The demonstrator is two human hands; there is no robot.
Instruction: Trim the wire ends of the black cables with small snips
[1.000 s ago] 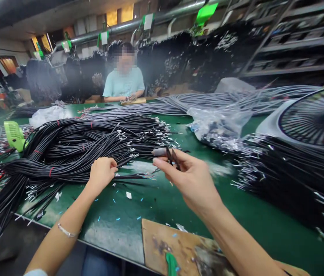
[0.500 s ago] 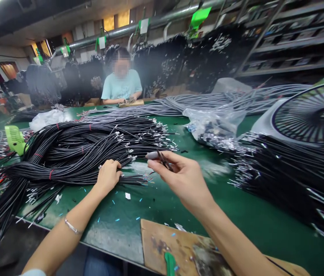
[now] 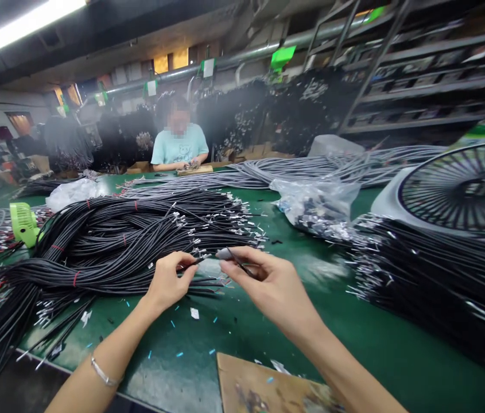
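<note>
The left hand (image 3: 169, 281) pinches one thin black cable (image 3: 193, 264) near its tip; the right hand (image 3: 268, 284) grips a small sleeve (image 3: 225, 254). The cable looks light and flexible, easy to bend.

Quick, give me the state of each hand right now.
Left hand: closed, pinching a black wire by its end.
Right hand: closed, holding a small dark tool between the fingertips.

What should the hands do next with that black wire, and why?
Probably bring the two hands together a little. The left hand pinches one black wire with its tip pointing right, and the right hand holds a small grey piece just beside that tip. They are close but not yet joined, so closing that gap looks like the next small move.
</note>
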